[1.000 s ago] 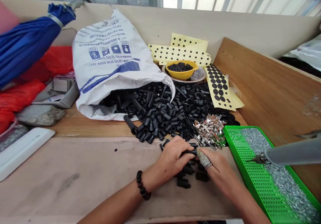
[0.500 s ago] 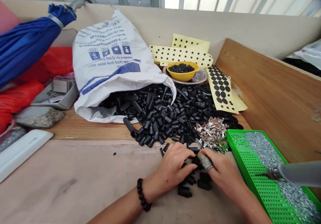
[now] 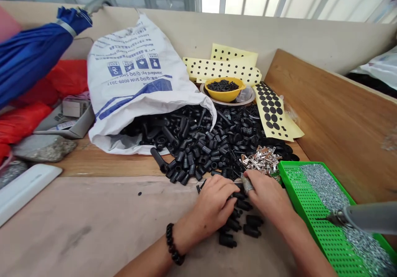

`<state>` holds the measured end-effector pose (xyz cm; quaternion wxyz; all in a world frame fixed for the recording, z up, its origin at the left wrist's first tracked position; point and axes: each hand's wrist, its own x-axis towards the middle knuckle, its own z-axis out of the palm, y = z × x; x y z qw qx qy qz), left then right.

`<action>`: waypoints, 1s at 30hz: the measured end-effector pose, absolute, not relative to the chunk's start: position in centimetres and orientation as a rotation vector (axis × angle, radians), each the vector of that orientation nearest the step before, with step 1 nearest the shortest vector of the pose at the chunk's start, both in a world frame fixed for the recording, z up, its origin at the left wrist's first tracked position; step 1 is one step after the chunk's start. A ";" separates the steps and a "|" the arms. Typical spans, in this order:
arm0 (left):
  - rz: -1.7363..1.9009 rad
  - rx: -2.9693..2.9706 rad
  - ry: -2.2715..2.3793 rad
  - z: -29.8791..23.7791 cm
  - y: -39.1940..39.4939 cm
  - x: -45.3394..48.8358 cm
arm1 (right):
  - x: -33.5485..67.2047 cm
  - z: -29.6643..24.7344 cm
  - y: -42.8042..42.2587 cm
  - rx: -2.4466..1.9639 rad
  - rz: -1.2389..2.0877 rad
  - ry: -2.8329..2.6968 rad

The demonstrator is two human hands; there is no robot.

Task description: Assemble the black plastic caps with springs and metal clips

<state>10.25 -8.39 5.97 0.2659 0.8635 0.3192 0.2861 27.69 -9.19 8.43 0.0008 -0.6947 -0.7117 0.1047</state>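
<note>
My left hand [image 3: 207, 210], with a dark beaded bracelet [image 3: 174, 244] at its wrist, is curled over small black parts; whatever lies inside its fingers is hidden. Close beside it, my right hand [image 3: 268, 196] has its fingers bent down at the near edge of a heap of shiny metal clips [image 3: 262, 160]. Grey wrapping [image 3: 247, 184] covers one of its fingers, and its fingertips are partly hidden. Below and between the hands lie several short black cylinders with narrow ends [image 3: 227, 240]. A large pile of black plastic tubes and rings [image 3: 198, 148] spreads just beyond.
A white sack [image 3: 139, 70] lies open behind the pile. A yellow bowl [image 3: 226, 96] holds small black pieces. At right, a power screwdriver [image 3: 369, 217] reaches over a green tray [image 3: 328, 237] of screws. Dotted sticker sheets [image 3: 269, 110] lean by a wooden board [image 3: 325, 111].
My right hand has moved up and slightly left, its fingers now at the metal clips' near edge. My left hand has stayed nearly in place, its thumb shifted slightly. The view has shifted slightly.
</note>
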 end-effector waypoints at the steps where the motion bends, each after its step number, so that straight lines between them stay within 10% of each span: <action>1: 0.808 2.305 0.875 5.9 -8.2 10.2 | 27.1 8.7 -8.7 -2.270 0.301 -2.282; 30: 0.801 2.465 1.054 7.6 -6.3 7.9 | 27.6 8.5 -9.2 -1.515 0.476 -2.205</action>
